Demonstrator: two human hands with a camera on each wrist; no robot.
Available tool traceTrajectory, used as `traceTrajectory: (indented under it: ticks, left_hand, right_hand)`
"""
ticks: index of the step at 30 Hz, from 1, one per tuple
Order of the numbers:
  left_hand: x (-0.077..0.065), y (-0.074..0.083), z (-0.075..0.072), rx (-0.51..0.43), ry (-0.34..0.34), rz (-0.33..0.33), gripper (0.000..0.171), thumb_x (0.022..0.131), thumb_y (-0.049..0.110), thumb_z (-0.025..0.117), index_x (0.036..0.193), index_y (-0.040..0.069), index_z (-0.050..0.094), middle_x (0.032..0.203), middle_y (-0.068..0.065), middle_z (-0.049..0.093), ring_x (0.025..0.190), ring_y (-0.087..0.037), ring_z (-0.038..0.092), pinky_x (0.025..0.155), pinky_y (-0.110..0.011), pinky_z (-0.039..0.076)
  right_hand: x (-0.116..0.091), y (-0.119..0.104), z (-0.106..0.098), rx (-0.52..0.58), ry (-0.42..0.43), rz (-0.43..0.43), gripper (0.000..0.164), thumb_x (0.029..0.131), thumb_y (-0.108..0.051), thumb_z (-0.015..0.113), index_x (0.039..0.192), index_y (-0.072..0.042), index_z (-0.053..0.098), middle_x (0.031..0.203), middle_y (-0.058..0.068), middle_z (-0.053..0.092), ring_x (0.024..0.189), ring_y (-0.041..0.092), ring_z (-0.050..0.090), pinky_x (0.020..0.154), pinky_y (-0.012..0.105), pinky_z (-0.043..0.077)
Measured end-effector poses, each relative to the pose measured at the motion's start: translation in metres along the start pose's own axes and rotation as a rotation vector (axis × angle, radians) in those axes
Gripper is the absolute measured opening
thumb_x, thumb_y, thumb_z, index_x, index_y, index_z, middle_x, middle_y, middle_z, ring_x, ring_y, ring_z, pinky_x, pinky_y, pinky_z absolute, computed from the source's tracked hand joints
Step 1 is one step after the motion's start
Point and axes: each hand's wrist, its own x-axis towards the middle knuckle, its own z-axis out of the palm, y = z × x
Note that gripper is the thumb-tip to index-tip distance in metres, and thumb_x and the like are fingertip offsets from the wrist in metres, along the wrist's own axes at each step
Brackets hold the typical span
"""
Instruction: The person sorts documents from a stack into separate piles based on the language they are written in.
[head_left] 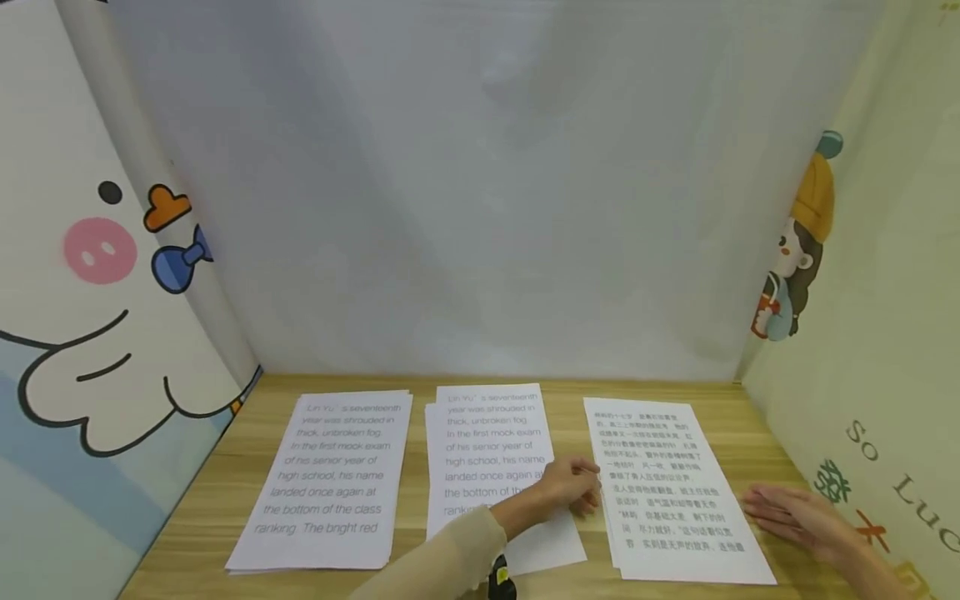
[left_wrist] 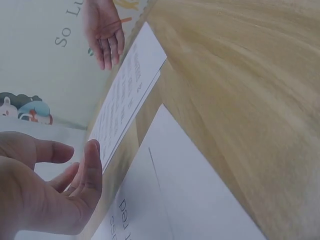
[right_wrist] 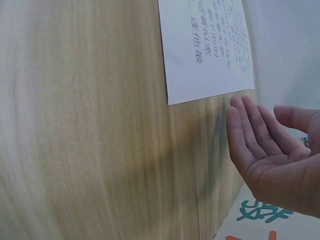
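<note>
A: How would you handle the right stack (head_left: 667, 492) from here?

B: I'd guess evening up its sheets is the work in hand. The hands stand on either side, so I'd bring both in level with the table (head_left: 412, 492) and press the long edges gently, equally from each side. Too much force could buckle the paper.

A: And the hands themselves?

B: The left hand (head_left: 573, 485) is loosely curled, thumb apart from the fingers, holding nothing. It hangs over the middle stack (head_left: 487, 450), its fingertips by the right stack's left edge; whether they touch, I can't tell. I'd straighten those fingers for a flatter push, and keep the wrist high so it doesn't drag the middle stack.

A: The right hand?

B: The right hand (head_left: 795, 517) is better shaped: fingers straight and close together, palm turned inward, nothing held. It is just beside the right edge; I see no contact.

A: How does the paper look?

B: White, flat on the table, printed with Chinese characters in dark type. A lower sheet peeks out along the left side. The middle stack and left stack (head_left: 330, 475) carry English print.
</note>
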Motion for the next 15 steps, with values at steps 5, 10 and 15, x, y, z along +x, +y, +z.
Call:
traceTrajectory:
  ticks: [5,10,15]
  left_hand:
    - [-0.004,0.003,-0.021,0.025,-0.001,0.006,0.028,0.095,0.008,0.061,0.12,-0.002,0.067,0.097,-0.018,0.075,0.073,-0.015,0.07,0.071,-0.031,0.063]
    - [-0.008,0.006,-0.041,0.021,0.037,0.011,0.025,0.096,0.009,0.063,0.118,-0.001,0.069,0.107,-0.02,0.075,0.081,-0.024,0.074,0.072,-0.032,0.063]
    - [-0.013,0.006,-0.065,0.031,0.074,0.004,0.024,0.097,0.008,0.063,0.117,0.0,0.07,0.105,-0.019,0.076,0.079,-0.021,0.075,0.072,-0.031,0.063]
  right_hand:
    - [0.003,-0.005,0.006,-0.048,0.019,-0.004,0.028,0.109,-0.024,0.048,0.117,-0.011,0.072,0.104,-0.011,0.077,0.097,0.005,0.074,0.089,0.025,0.06]
    - [0.015,-0.011,0.019,-0.114,0.043,0.008,0.049,0.108,-0.026,0.051,0.137,0.014,0.053,0.106,-0.008,0.077,0.097,0.005,0.074,0.09,0.027,0.061]
    - [0.024,-0.019,0.039,-0.215,-0.032,0.001,0.068,0.109,-0.031,0.047,0.148,0.022,0.03,0.12,-0.002,0.072,0.104,0.004,0.071,0.096,0.029,0.059]
